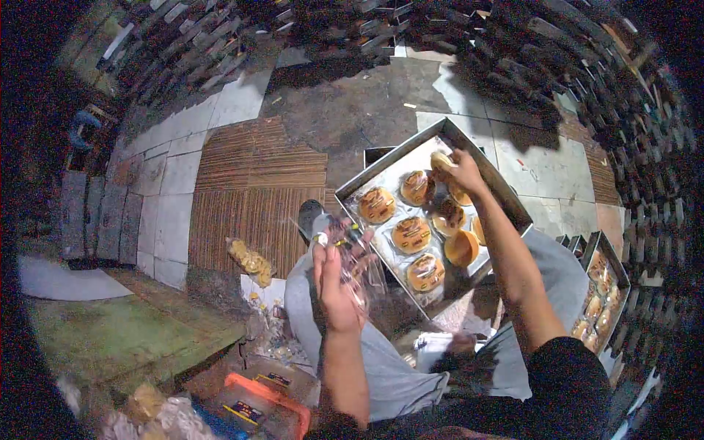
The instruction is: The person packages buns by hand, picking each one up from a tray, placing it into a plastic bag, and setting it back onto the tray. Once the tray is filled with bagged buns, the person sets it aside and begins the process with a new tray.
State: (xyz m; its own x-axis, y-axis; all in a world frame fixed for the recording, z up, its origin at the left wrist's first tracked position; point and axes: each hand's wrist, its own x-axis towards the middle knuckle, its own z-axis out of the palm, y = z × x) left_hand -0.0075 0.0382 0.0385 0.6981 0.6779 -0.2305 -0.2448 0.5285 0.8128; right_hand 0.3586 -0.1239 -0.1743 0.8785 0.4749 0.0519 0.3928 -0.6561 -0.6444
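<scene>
My left hand (339, 293) is raised beside the tray's left edge, its fingers closed on a clear plastic bag (359, 275) with yellow and dark print. At the far corner of a metal baking tray (490, 167), my right hand (467, 176) grips a round bun (441, 160). Several round buns (411, 235) with browned tops rest in the tray on pale paper. One plain golden bun (462, 248) leans tilted among them. My right forearm hides part of the tray's right side.
Another tray (622, 297) of wrapped buns stands at the right. A bag of bread pieces (250, 262) lies on the floor at the left, near an orange crate (293, 403). A green-topped surface (132, 334) occupies the lower left.
</scene>
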